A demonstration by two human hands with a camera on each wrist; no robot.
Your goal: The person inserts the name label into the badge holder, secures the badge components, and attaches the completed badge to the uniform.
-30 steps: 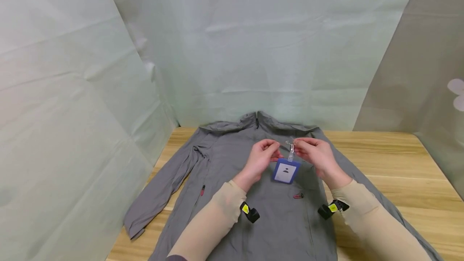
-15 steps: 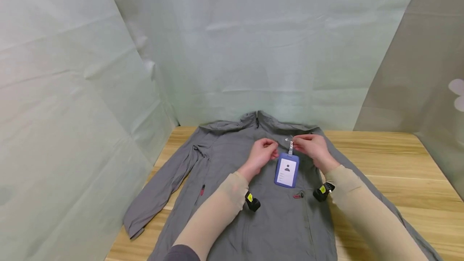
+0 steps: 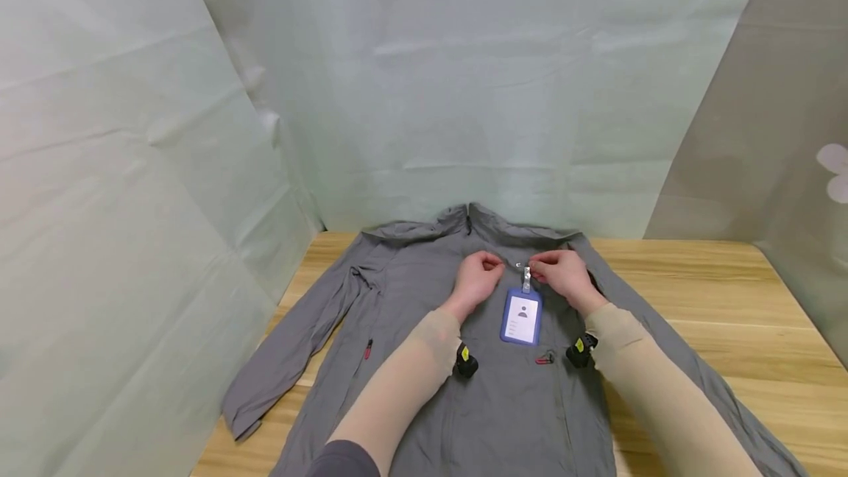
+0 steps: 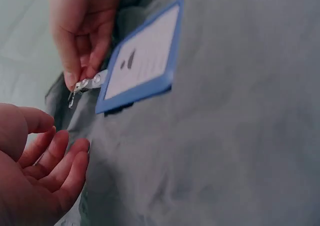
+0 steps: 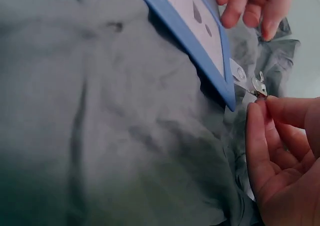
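A grey jacket [image 3: 424, 293] lies spread on the table, its collar toward the wall. Over its chest hangs a blue-framed ID badge [image 3: 521, 317] holding a white card with a person icon. My right hand [image 3: 562, 273] pinches the metal pin clip [image 5: 259, 87] at the top of the badge's clear strap [image 5: 238, 73] between thumb and index finger. The clip's pin stands unfastened in the head view. To the left of the clip, my left hand [image 3: 478, 278] has its fingers [image 4: 60, 166] loosely bent and apart from the thumb, holding nothing, close over the fabric.
The wooden table [image 3: 695, 300] shows to the right of the jacket and in a strip at left. Pale sheeting [image 3: 411, 94] rises behind and on the left side. Red zipper pulls [image 3: 545, 360] lie on the jacket front. A wrist camera [image 3: 581, 350] sits on each arm.
The badge has swung from tilted to hanging straighter, its face now toward the head camera, and has shifted slightly left with the right hand. The left hand stays near the clip.
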